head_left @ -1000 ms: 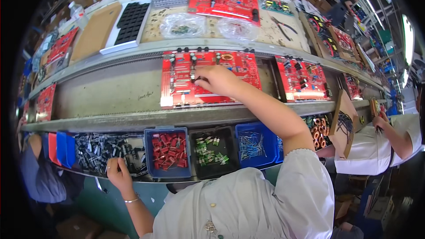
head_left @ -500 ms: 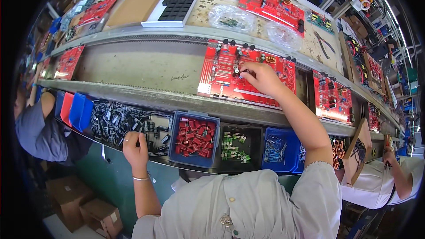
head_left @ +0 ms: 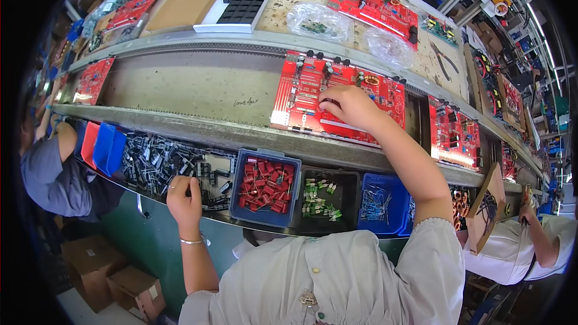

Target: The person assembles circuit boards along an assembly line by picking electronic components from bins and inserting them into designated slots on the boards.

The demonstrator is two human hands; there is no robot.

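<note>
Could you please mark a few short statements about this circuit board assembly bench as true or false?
1. The right hand rests on the red circuit board. True.
2. The left hand is in the bin of red components. False: it is at the pile of black capacitors.
3. The bin of red components is blue. True.
4. The black bin holds green components. True.
5. The left wrist is bare. False: it wears a thin bracelet.
</note>
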